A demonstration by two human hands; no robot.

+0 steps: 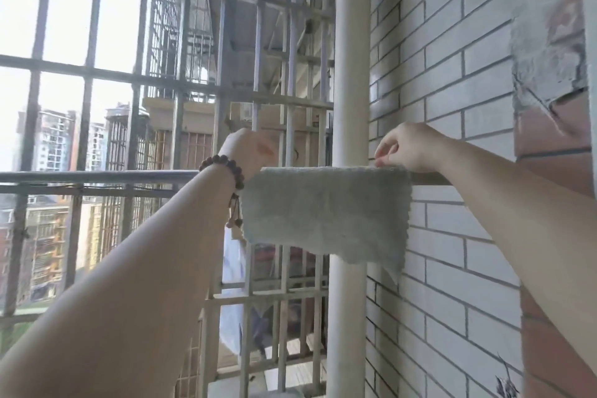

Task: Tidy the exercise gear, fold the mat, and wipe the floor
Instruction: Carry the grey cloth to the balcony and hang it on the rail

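On a high balcony, a grid of metal window bars closes off the open side, with apartment blocks beyond, while a white tiled wall and a thick white pipe stand to the right. Across these runs a horizontal metal rail, and over it hangs a grey-green cloth, draped so most of it falls on the near side, probably to air and dry around the floor-wiping step. The right hand pinches the cloth's top edge at the rail with curled fingertips, seemingly to square it so it will not slide off. The left hand, wearing a beaded bracelet at the wrist, reaches past the cloth's other end; its fingers are turned away, so whether it grips the cloth or the rail cannot be told. The mat, floor and exercise gear are out of view.
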